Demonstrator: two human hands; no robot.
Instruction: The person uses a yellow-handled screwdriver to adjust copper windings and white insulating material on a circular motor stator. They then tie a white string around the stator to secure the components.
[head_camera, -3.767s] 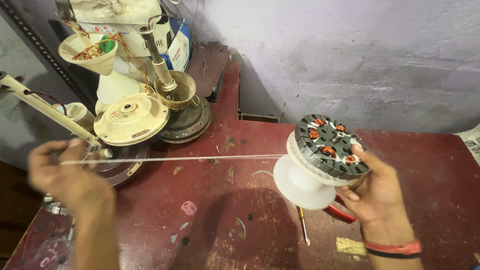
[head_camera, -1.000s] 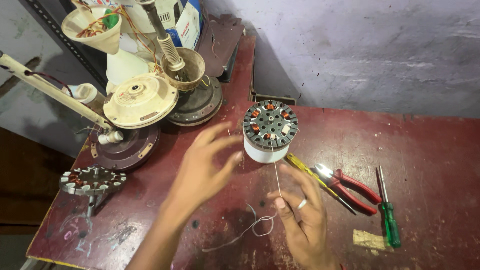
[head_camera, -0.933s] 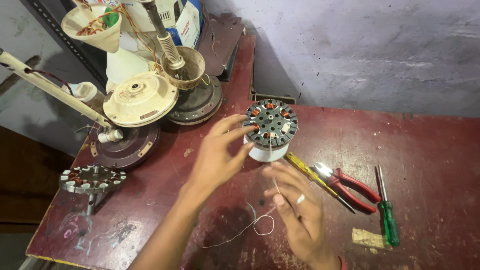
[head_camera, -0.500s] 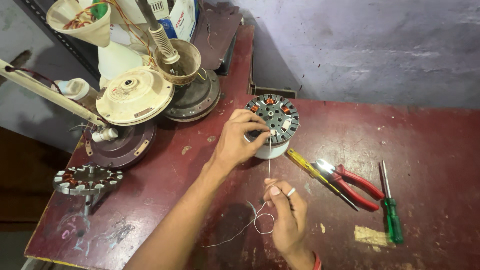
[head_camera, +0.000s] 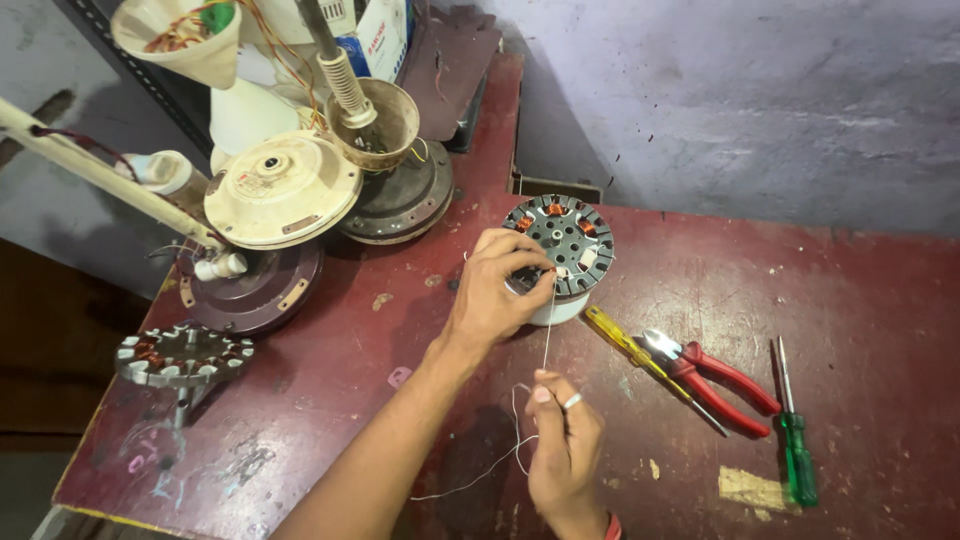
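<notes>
Worn dark-red tabletop (head_camera: 860, 300), scuffed and paint-chipped. Lying on it: stator on white spool (head_camera: 560, 250), yellow-handled screwdriver (head_camera: 625, 345), red-handled pliers (head_camera: 715, 375), green-handled screwdriver (head_camera: 795, 445), loose white thread (head_camera: 490, 470), 1 spare stator (head_camera: 180, 355), stacked fan housings (head_camera: 300, 200) at left rear.

— Where's the camera sitting, then?
— On the person's head, looking steeply down and forward over the dark red table (head_camera: 860, 300); the grey wall (head_camera: 760, 100) closes the top of the frame, so it faces that way.
— Close in?
— Close enough; the left hand (head_camera: 497, 290) lies near centre, the right hand (head_camera: 562, 450) almost at the bottom edge; the table's near-left corner and the fan parts (head_camera: 285, 190) at far left still fit.
— Any second view?
— Just the one; nothing shared.
</notes>
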